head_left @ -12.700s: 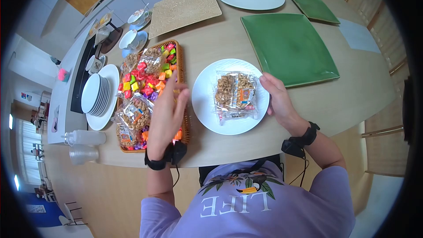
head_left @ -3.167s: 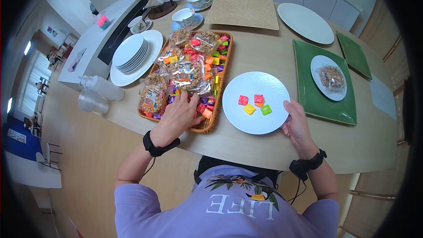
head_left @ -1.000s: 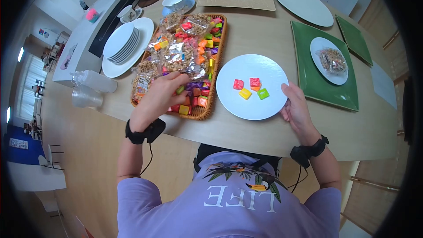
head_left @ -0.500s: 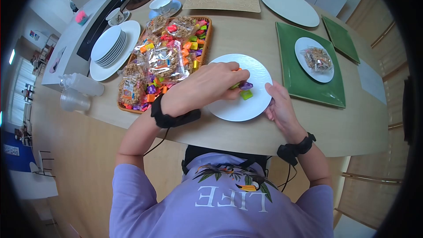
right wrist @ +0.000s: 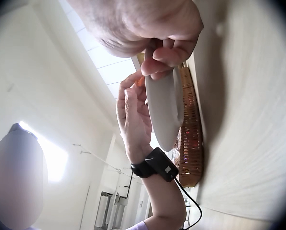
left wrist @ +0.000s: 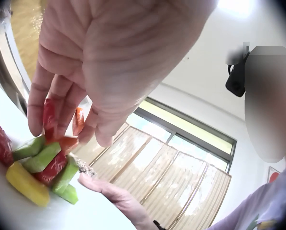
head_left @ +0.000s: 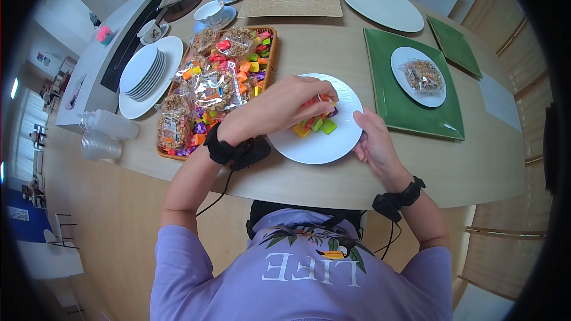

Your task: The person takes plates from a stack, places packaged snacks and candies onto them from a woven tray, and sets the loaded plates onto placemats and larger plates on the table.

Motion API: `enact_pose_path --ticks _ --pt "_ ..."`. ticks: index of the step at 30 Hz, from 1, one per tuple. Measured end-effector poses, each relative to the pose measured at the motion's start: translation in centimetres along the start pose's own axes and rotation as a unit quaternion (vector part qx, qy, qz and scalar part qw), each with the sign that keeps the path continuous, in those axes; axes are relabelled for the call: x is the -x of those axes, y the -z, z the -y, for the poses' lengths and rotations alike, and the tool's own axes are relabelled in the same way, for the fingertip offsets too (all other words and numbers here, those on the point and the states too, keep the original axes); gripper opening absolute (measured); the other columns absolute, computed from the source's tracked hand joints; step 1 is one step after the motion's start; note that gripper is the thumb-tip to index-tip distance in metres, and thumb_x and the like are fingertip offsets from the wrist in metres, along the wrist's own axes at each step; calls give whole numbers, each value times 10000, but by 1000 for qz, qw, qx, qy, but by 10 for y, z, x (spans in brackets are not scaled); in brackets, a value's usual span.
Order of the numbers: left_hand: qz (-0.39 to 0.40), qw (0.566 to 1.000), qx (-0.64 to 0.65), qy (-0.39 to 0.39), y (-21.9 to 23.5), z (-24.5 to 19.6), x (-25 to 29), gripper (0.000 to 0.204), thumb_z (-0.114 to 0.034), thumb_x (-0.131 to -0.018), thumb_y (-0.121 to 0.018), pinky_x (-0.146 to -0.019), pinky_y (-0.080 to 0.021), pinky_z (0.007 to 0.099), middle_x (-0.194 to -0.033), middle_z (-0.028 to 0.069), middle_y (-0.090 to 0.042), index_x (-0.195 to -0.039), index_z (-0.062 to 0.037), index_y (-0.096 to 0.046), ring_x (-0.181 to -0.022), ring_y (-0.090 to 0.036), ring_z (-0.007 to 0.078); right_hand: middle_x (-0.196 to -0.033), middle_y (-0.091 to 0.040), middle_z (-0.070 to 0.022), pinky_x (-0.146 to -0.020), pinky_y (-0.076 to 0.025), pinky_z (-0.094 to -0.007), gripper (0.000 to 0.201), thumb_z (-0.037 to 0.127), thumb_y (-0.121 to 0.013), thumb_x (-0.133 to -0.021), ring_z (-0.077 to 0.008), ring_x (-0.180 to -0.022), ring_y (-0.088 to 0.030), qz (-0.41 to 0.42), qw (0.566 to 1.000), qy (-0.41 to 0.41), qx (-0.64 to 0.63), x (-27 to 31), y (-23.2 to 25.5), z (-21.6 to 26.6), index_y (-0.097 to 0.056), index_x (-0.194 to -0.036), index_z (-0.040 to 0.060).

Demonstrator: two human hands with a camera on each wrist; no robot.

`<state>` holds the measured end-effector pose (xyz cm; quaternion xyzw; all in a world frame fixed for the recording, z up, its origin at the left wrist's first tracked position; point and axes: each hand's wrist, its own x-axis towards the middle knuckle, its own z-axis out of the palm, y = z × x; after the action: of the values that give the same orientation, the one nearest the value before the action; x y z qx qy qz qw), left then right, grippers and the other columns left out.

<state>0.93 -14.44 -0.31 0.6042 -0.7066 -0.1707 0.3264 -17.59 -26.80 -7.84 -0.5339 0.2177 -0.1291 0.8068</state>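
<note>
Candies [head_left: 309,123], wrapped in yellow, green, red and purple, sit heaped on a white round dinner plate [head_left: 315,150] held at centre table! Up close in the left wrist view, the long yellow piece lies from ten o'clock to four, two green ones slanting eight to two just above. Left hand [head_left: 291,102] comes over from nine o'clock, fingertips down among the pieces; whether any is pinched, I can't tell. Right hand [head_left: 377,142] grasps the plate's rim at three o'clock, thumb on top, fingers beneath.

Between nine and ten o'clock of the plate, a wicker basket [head_left: 272,65] runs seven to one, packed with bagged cereal clusters [head_left: 215,88] and more wrapped sweets. Between two and three, a square green platter [head_left: 379,83] carries a small white plate [head_left: 399,74] bearing one bagged cluster [head_left: 423,77].
</note>
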Motion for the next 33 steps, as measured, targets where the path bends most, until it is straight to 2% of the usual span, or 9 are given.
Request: enact_pose_path --ticks 4,10,12,14,16,22,25,30,33 --pt "36 998 27 36 11 8 9 259 -247 -926 -565 -735 -493 393 -948 140 -664 -933 -7 -662 -817 -637 315 -686 -603 -43 -303 -319 -152 320 275 -409 -1004 -36 -386 -461 -9 1000 -4 -5 0 0 0 -508 -1161 15" --pt "-132 985 -110 -17 23 -1 37 147 -172 -862 -638 -823 -496 364 -1042 109 -661 -898 -39 -687 -967 -619 290 -678 -603 -43 -300 -318 -148 311 270 -415 -1003 -34 -364 -447 -17 1000 4 -5 -2 3 2 -499 -1158 13" --pt "-230 954 -192 22 23 -8 52 113 -126 -815 -681 -843 -492 375 -1060 111 -652 -886 -39 -679 -1011 -604 289 -702 -609 -43 -303 -330 -149 308 268 -421 -1001 -32 -385 -462 -15 1000 5 -15 -3 7 1 -502 -1144 8" --pt "-241 955 -166 48 14 -9 64 200 -132 -788 -711 -852 -490 382 -1090 123 -636 -947 -25 -653 -994 -604 296 -719 -613 -44 -306 -335 -151 309 267 -424 -999 -31 -400 -472 -22 1000 12 -17 -3 6 2 -502 -1141 4" --pt "-240 951 -157 114 -1 -14 71 314 -158 -775 -723 -885 -473 391 -1124 131 -617 -1041 -22 -628 -1012 -591 301 -737 -617 -44 -308 -341 -152 310 266 -428 -997 -31 -414 -482 -23 999 19 -16 -4 6 5 -502 -1138 0" --pt "-165 948 -262 76 -33 -4 73 423 -231 -821 -675 -1043 -324 492 -1256 136 -559 -1174 -20 -580 -1204 -481 313 -763 -619 -44 -310 -364 -158 323 252 -442 -991 -36 -418 -491 -10 999 35 -8 -7 7 5 -497 -1152 -22" --pt "-193 930 -288 122 -36 -10 68 500 -148 -830 -654 -1096 -258 550 -1424 116 -412 -1311 -118 -521 -1341 -353 328 -773 -621 -49 -306 -364 -161 341 253 -445 -991 -39 -409 -489 11 1000 26 -3 -7 10 3 -487 -1175 -31" --pt "-156 943 -295 -2 -46 -18 57 415 -166 -789 -631 -1089 -250 605 -1367 97 -476 -1203 -153 -601 -1293 -421 301 -785 -626 -56 -306 -372 -156 354 262 -456 -988 -38 -410 -494 54 998 14 2 -5 5 7 -482 -1178 -36" --pt "-104 938 -331 28 -49 -18 54 364 -197 -803 -632 -1100 -236 595 -1355 109 -486 -1162 -140 -622 -1280 -441 283 -795 -632 -64 -308 -378 -149 355 263 -472 -983 -39 -414 -509 48 999 6 21 -3 3 9 -484 -1169 -39"
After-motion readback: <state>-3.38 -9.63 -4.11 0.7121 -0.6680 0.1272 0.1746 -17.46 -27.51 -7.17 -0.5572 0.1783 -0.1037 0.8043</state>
